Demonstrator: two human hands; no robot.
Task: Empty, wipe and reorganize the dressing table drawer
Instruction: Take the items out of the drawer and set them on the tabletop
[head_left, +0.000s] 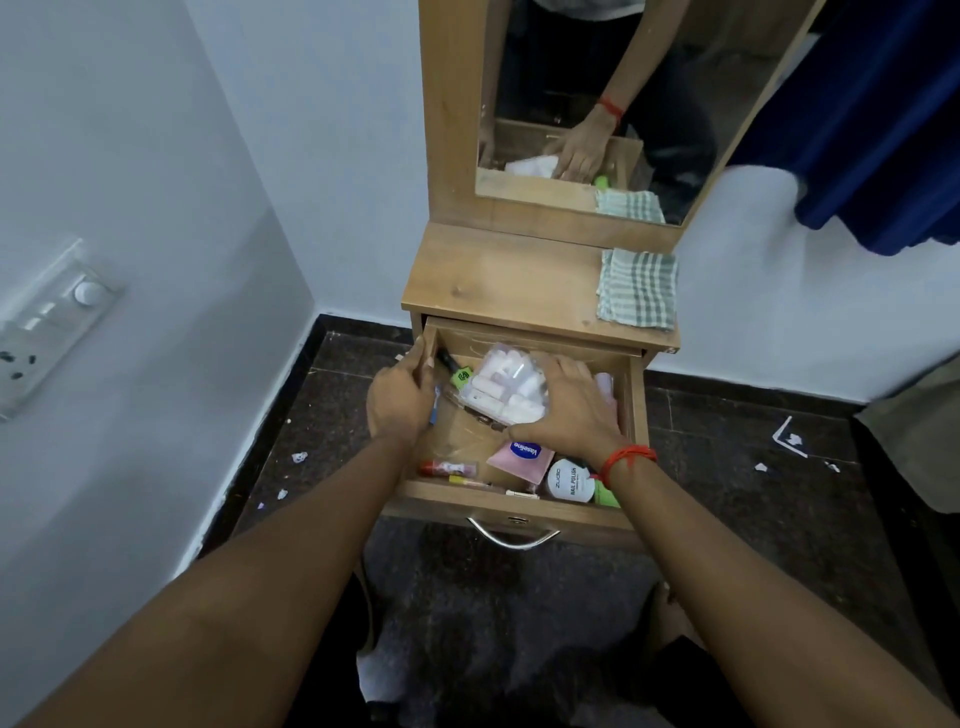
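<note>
Fingers of my right hand (566, 410) are curling over the clear bag (506, 387) of white rolls, thumb closing on its near edge, while my left hand (400, 400) is gripping the left wall of the open drawer (519, 506) to steady it. The bag is lying mid-drawer, just beside a black-and-green tube (454, 371). I am judging the bag slack, so I am aiming to gather it from underneath and lift straight up, clear of the Vaseline pouch (522, 457) and nail polish tub (569, 480). The tabletop (493, 280) beside the checked cloth (638, 288) is offering a landing spot.
</note>
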